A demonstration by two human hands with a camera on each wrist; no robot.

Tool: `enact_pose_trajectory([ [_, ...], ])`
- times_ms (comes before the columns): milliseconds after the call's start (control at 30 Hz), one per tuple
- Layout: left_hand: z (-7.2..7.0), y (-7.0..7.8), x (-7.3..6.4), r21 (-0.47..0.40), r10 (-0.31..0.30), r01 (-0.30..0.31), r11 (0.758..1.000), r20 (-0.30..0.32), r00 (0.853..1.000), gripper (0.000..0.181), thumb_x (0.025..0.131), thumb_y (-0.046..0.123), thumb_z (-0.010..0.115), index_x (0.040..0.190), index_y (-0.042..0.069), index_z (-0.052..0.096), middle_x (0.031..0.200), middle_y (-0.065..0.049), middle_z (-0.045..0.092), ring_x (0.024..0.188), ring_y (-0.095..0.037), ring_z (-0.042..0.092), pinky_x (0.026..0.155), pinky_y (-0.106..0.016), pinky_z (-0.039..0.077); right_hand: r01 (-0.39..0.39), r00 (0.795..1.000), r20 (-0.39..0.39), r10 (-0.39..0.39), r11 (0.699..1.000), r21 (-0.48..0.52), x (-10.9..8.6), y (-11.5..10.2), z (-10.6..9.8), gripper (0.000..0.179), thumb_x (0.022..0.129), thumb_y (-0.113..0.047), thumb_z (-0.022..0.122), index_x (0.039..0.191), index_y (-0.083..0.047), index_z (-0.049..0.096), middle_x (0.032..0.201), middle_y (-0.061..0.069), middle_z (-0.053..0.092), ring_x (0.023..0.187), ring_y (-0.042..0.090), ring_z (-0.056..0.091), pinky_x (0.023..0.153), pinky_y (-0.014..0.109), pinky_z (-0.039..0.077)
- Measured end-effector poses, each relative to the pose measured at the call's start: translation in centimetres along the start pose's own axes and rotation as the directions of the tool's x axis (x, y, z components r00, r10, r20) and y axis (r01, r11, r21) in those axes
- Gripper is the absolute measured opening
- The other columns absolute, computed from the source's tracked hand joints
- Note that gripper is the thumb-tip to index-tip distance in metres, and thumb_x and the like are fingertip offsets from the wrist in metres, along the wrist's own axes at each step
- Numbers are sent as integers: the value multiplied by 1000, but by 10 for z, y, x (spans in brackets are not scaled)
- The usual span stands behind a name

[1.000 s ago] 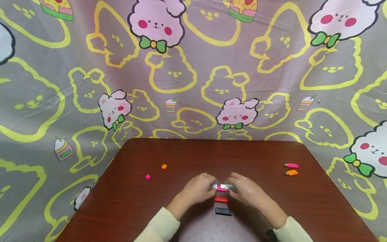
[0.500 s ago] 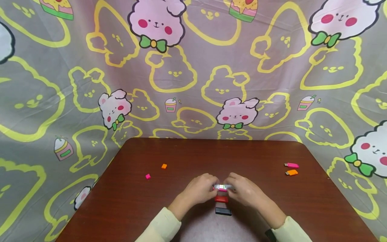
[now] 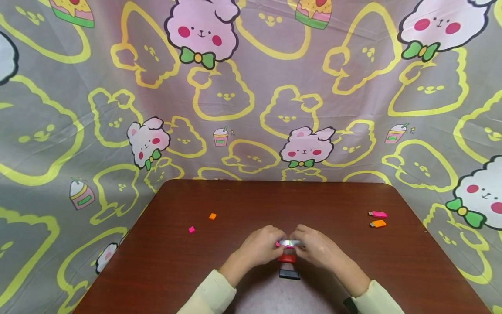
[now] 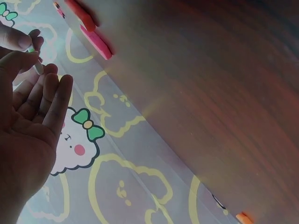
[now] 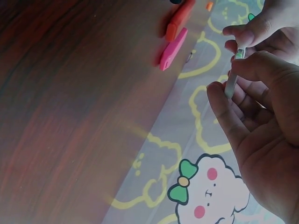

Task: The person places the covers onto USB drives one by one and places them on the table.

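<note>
Both hands meet over the middle of the table, holding a slim white USB flash drive (image 3: 290, 243) between them. Thumb and fingers of my left hand (image 3: 263, 245) pinch its left end; my right hand (image 3: 316, 247) pinches the right end. In the right wrist view the white drive (image 5: 230, 87) shows a greenish part between the two grips. Fingertips cover much of it. Below the hands lie a pink flash drive (image 5: 174, 49), a red one (image 3: 287, 258) and a black one (image 3: 289, 274), in a row on the table.
An orange cap (image 3: 212, 216) and a pink cap (image 3: 191, 230) lie at the left of the brown table (image 3: 164, 266). Two uncapped drives, one pink (image 3: 378, 214) and one orange (image 3: 378, 223), lie at the right. A patterned curtain (image 3: 251, 100) hangs behind.
One second ago a gap separated two white pieces, one in each hand. The hands have drawn slightly together and the pieces now meet in one line.
</note>
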State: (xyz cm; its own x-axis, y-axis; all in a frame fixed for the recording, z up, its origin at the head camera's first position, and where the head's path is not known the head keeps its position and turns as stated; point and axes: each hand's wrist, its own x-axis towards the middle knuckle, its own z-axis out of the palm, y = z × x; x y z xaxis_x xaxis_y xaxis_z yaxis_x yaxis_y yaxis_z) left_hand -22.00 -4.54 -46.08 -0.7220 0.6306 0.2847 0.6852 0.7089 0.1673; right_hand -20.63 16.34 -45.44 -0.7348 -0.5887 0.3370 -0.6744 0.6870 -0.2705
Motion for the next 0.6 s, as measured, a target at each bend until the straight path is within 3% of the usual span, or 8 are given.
enact_pose_trajectory([
  [200, 2, 1, 0, 11, 8, -8, 1000, -12, 1000, 12, 87, 25, 77, 96, 18, 72, 85, 6, 65, 76, -4, 53, 60, -17, 43, 20, 1000, -9, -20, 1000, 7, 0, 1, 0, 17, 80, -4, 79, 93, -10, 72, 87, -5, 57, 73, 5, 53, 64, 23, 51],
  [600, 3, 0, 0, 47, 51, -49, 998, -58, 997, 13, 92, 23, 73, 103, 16, 74, 90, 6, 67, 84, -8, 58, 70, -19, 49, -25, 1000, -10, 25, 1000, 8, 0, -2, -2, 18, 78, 0, 80, 93, -7, 71, 87, -3, 57, 70, 5, 51, 61, 22, 49],
])
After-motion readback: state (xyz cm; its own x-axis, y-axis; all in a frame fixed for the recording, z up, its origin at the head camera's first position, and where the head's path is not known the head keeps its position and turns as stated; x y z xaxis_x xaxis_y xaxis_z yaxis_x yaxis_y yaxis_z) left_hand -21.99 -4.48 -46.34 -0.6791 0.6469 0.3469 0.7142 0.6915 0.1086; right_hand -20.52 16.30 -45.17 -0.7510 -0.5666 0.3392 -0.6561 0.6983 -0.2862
